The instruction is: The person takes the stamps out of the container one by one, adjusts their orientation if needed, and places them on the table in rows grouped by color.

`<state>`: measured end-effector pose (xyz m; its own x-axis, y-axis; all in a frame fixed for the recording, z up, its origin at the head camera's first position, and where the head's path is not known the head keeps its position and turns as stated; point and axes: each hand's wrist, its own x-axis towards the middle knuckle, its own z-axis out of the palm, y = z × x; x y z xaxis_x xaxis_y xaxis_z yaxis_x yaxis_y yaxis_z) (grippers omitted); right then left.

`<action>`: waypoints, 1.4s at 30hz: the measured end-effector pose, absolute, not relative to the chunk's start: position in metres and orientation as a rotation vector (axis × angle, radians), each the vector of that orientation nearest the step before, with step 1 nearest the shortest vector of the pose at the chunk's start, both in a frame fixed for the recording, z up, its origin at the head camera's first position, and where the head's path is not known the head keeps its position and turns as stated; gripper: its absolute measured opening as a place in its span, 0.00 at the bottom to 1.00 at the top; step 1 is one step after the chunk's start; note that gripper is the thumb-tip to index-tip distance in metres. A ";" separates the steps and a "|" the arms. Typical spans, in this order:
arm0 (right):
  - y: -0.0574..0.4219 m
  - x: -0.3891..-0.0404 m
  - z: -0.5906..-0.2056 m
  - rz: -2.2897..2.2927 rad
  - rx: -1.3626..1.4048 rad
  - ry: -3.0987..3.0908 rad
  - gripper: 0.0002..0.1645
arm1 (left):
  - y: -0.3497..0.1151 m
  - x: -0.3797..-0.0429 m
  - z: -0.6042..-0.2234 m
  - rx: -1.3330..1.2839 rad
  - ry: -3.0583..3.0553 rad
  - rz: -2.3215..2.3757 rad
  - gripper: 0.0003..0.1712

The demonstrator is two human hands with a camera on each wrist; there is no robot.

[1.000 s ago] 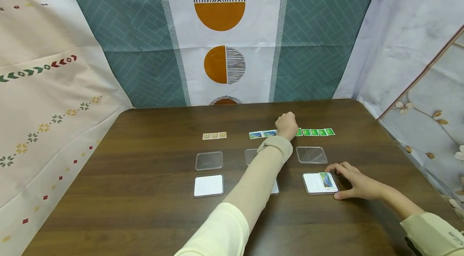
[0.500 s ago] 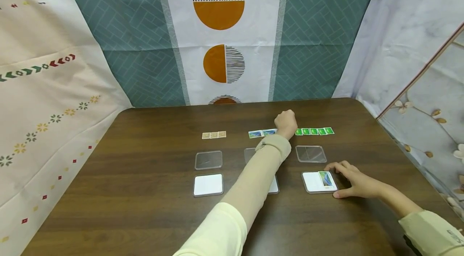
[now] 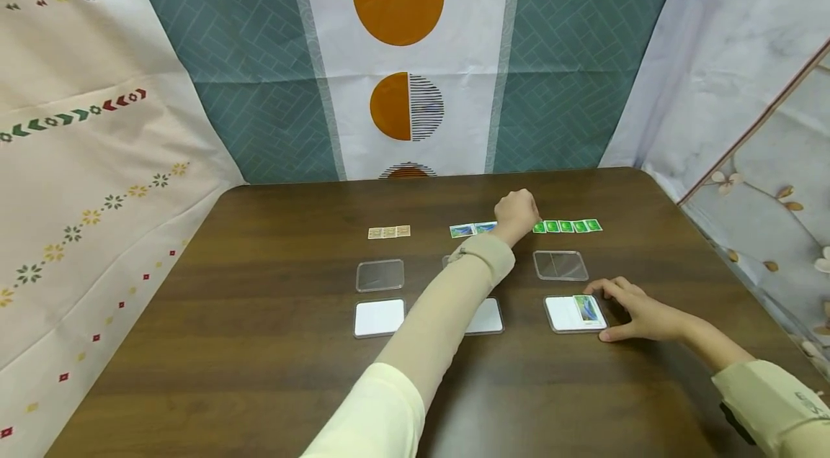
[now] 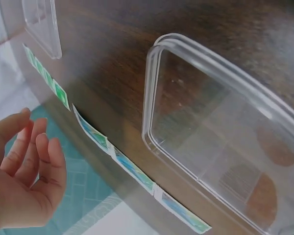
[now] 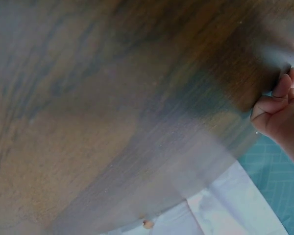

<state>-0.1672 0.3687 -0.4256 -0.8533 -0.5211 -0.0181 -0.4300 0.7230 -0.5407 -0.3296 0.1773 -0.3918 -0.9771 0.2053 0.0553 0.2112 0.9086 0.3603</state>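
Note:
My left hand is above the stamps at the back, fingers loosely curled. The left wrist view shows nothing between thumb and fingertips. Left of it, in the head view, lie blue stamps; to its right is a row of green stamps. My right hand holds the right end of a clear plastic case, thumb at the near corner, fingers at the far one. Inside is a white card bearing a blue-green stamp. In the right wrist view, the hand appears only at the right edge, the case nearly out of view.
Three tan stamps lie in a row at the back left. Clear lids form the middle row; the left forearm partly covers the centre one. Two more white-carded cases are in front. Cloth curtains hang behind the wooden table.
The head view has tilted and shifted slightly. My left hand stays near the same stamps, with little visible movement. My right hand keeps its hold on the case.

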 end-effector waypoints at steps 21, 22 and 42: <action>0.371 -0.163 -0.429 -0.814 -0.820 2.769 0.38 | 0.167 -0.281 -0.390 -0.886 -3.072 -0.475 0.12; 0.371 -0.163 -0.429 -0.816 -0.814 2.764 0.39 | 0.167 -0.278 -0.391 -0.912 -3.069 -0.472 0.13; 0.377 -0.167 -0.428 -0.914 -0.921 2.673 0.35 | 0.176 -0.228 -0.398 -1.077 -3.104 -0.169 0.21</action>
<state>-0.1667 0.3765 -0.4278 -0.7947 -0.6059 0.0371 -0.5017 0.6212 -0.6020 -0.2283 0.1758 -0.3976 -0.7757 0.6222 -0.1057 0.6071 0.7814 0.1446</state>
